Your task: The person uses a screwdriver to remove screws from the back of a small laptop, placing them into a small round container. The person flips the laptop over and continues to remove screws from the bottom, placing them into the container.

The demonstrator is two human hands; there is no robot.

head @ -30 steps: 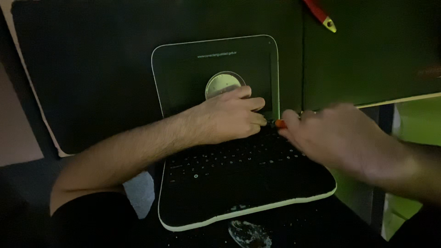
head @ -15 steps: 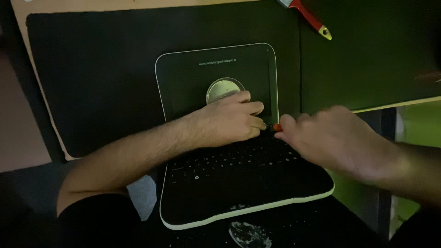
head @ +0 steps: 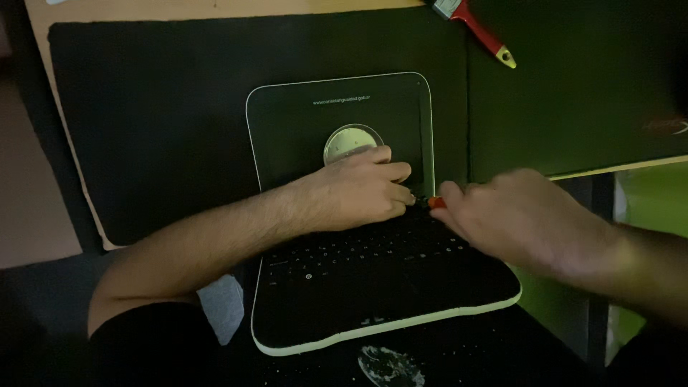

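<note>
A small laptop (head: 373, 215) lies open flat on the dark mat (head: 158, 115). Its screen (head: 337, 129) is dark and unlit, rounded at the corners, edged by a thin pale rim. A line of small white print runs near its far edge. A round pale dish (head: 351, 142) rests on the screen.

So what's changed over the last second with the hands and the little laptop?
Hardly anything. The left hand stays pressed on the laptop near the hinge, just below the round dish. The right hand stays at the hinge with a small orange-tipped tool; it looks blurred, so its grip is unclear. The red-handled brush only shifts in the picture because the camera tilted.
</note>
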